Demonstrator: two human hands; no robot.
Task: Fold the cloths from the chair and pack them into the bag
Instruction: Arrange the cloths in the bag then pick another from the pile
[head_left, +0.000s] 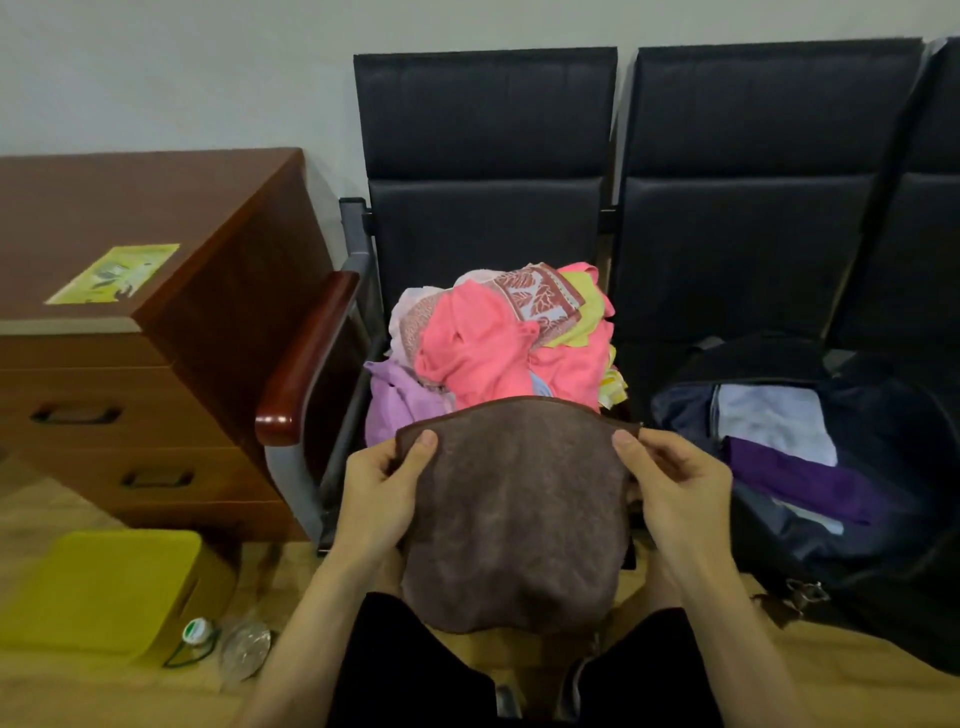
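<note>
Soft, even indoor light; faint shadows; mild overall softness; wide-angle bending at the edges.

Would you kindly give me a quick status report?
Left hand and right hand pinch brown cloth by top corners. Cloth pile waits on chair. Bag open, path clear.

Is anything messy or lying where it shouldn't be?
A clear bottle lies tipped on the floor beside the yellow box. The cloths on the chair are a jumbled heap.

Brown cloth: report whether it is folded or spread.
Spread. The brown cloth hangs flat, top corners pinched by the left hand and right hand.
</note>
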